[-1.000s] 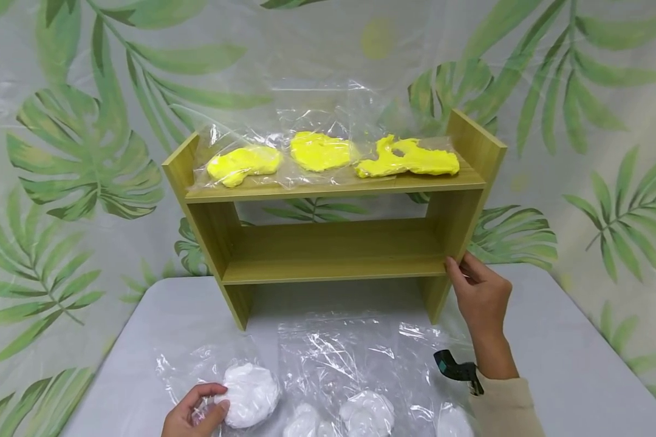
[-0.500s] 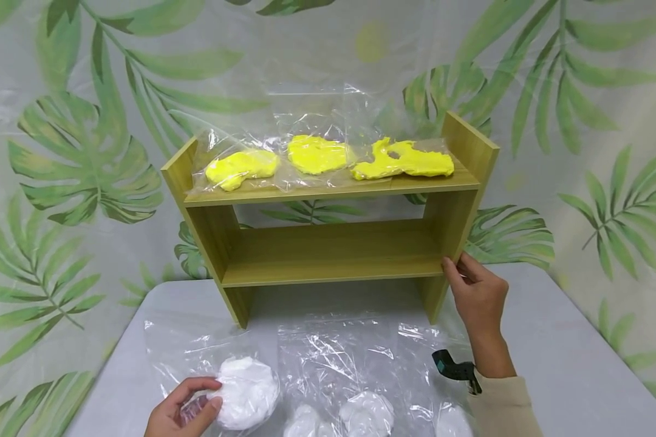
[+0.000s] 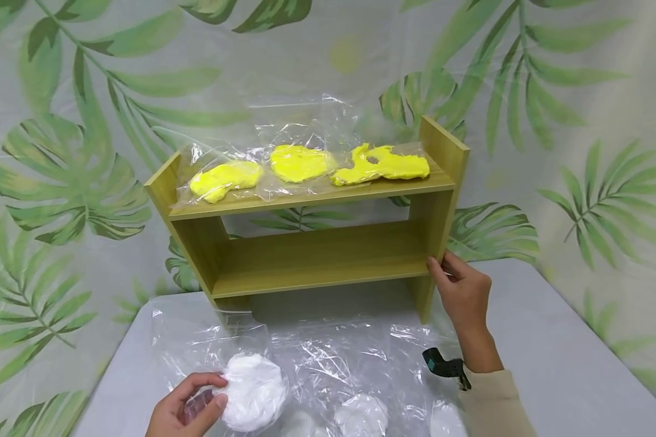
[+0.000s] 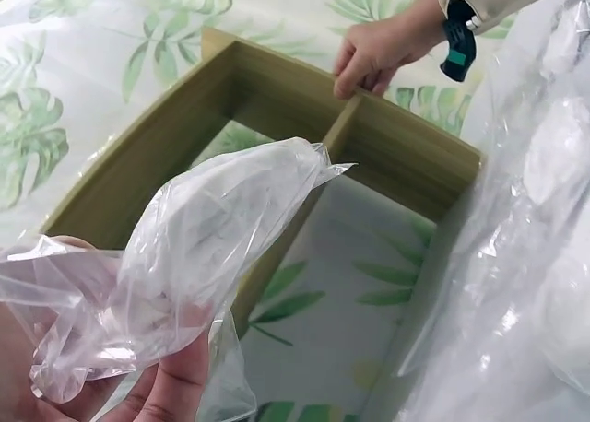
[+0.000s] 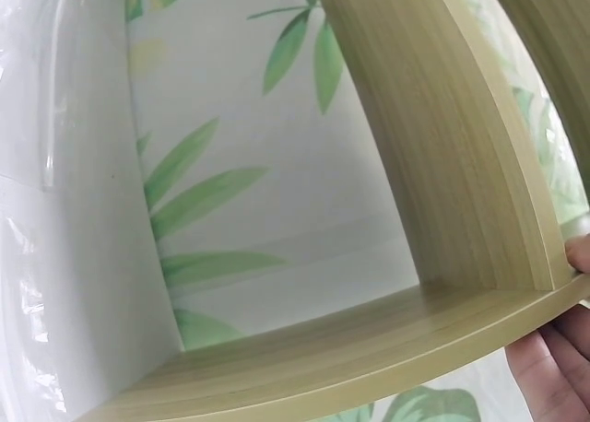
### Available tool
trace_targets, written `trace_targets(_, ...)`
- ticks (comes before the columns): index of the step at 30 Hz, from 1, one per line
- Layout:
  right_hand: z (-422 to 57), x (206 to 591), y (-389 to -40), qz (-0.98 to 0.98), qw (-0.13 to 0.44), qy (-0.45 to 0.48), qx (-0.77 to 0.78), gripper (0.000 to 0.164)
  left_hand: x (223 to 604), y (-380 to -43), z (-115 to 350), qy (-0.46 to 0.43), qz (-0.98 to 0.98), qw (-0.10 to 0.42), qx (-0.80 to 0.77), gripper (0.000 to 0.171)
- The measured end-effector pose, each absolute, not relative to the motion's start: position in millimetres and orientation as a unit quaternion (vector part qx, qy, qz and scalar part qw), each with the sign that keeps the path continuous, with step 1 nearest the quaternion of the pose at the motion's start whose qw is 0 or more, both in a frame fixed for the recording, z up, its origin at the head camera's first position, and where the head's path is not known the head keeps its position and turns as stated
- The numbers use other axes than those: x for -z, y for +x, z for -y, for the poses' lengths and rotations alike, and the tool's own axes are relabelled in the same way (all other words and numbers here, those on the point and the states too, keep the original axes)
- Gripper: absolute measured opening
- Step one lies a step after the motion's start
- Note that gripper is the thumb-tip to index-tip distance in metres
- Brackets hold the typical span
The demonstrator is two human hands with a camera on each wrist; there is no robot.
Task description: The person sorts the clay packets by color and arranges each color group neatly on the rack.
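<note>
In the head view my left hand [image 3: 188, 406] pinches a clear plastic bag with a round white clay-like lump [image 3: 254, 393] inside. Up close in the left wrist view, the bagged lump [image 4: 217, 215] tilts up from the fingers, and the bag's upper part overlaps the shelf's left leg in the head view. My right hand [image 3: 464, 297] grips the right side panel of a two-tier wooden shelf [image 3: 322, 258] at the height of its lower board. Thumb and fingers [image 5: 539, 376] sit on either side of that panel in the right wrist view.
On the top board lie bagged yellow lumps: one at left [image 3: 226, 181], one in the middle [image 3: 300, 162] and a ragged one [image 3: 382, 165] at right. More bagged white lumps [image 3: 362, 416] lie on the grey-white table [image 3: 530, 340] in front. A leaf-patterned cloth [image 3: 579, 200] hangs behind.
The held bag has come up toward the shelf and now covers part of its left leg. The head view has shifted, moving the shelf left in the picture. My right hand keeps its grip.
</note>
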State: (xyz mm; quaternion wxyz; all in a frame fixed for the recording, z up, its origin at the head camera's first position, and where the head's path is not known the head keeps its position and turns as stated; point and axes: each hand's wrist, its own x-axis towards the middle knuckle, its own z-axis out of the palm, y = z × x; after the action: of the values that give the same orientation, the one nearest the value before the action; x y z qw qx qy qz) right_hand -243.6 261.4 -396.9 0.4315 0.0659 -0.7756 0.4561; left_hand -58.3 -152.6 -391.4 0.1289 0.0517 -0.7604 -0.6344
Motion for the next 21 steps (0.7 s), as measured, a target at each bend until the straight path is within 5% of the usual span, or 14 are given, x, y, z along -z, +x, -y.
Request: trace_targets(21,-260.1,395.9,-242.6,0.777,0.431,0.064,-0.453,0.031,338.7,-75.4,132.9,-0.158,0.777,0.126,0.596,0.018)
